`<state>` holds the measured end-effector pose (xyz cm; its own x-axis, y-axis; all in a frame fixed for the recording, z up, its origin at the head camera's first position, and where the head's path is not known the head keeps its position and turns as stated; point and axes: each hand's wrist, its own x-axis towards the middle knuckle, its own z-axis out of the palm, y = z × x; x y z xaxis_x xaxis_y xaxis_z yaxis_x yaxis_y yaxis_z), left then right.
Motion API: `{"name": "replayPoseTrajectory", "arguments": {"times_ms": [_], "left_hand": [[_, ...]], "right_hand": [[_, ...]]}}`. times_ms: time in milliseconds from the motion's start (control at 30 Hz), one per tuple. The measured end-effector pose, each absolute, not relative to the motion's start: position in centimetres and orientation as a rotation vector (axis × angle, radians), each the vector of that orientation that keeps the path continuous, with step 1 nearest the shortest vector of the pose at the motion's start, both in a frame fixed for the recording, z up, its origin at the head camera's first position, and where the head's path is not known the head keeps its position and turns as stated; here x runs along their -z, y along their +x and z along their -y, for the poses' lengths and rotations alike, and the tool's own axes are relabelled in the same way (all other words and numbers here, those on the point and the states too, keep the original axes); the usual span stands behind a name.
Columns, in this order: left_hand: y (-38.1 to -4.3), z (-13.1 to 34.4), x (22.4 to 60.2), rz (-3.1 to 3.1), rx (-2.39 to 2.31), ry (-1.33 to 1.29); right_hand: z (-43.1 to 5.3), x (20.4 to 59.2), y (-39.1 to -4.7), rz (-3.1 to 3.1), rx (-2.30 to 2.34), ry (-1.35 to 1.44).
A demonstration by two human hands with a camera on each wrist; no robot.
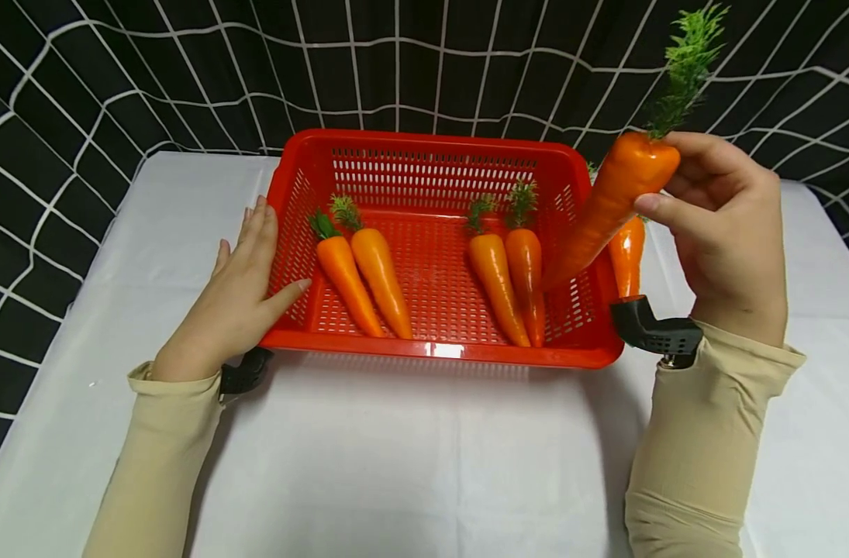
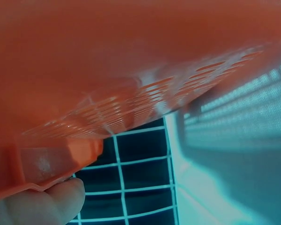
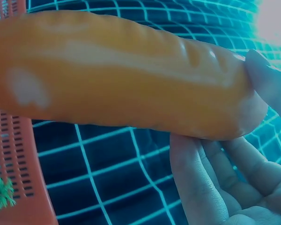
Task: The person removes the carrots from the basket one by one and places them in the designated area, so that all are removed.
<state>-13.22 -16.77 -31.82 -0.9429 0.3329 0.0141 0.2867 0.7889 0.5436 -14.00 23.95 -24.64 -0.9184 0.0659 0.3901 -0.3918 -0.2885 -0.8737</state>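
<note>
My right hand (image 1: 731, 201) pinches a carrot (image 1: 616, 194) near its leafy top, between thumb and fingers. The carrot hangs tilted, its tip pointing down over the right side of the red basket (image 1: 438, 355). In the right wrist view the held carrot (image 3: 131, 79) fills the upper part. My left hand (image 1: 236, 298) rests on the basket's left rim, fingers straight and thumb over the inside. Inside the basket, two carrots (image 1: 382, 279) lie at the left and two more (image 1: 497, 287) at the right, leaves toward the far wall.
Another carrot (image 1: 628, 252) lies on the table just right of the basket, partly hidden by the right wrist's black camera mount (image 1: 657, 333). A white cloth (image 1: 396, 465) covers the table. Behind it hangs a black curtain (image 1: 410, 70) with a white grid.
</note>
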Motion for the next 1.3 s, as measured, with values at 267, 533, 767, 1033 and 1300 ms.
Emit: {"name": "replayPoseTrajectory", "arguments": {"times_ms": [267, 533, 767, 1033, 1300], "left_hand": [[-13.2, 16.7, 31.7, -2.884, -0.861, 0.504], [-13.2, 16.7, 31.6, -2.884, -0.853, 0.508], [-13.1, 16.6, 31.6, -2.877, -0.867, 0.508], [-13.0, 16.7, 31.7, -2.879, -0.877, 0.521], [-13.0, 16.7, 31.6, -2.876, -0.874, 0.521]], "right_hand": [[-25.1, 24.3, -13.7, 1.602, -2.257, 0.369], [-26.3, 24.2, -13.5, 1.592, -2.237, 0.324], [-27.1, 24.0, -13.3, 1.526, -2.311, 0.284], [-27.5, 23.8, -13.3, 1.564, -2.245, 0.224], [-28.1, 24.0, -13.4, 1.551, -2.232, 0.187]]}}
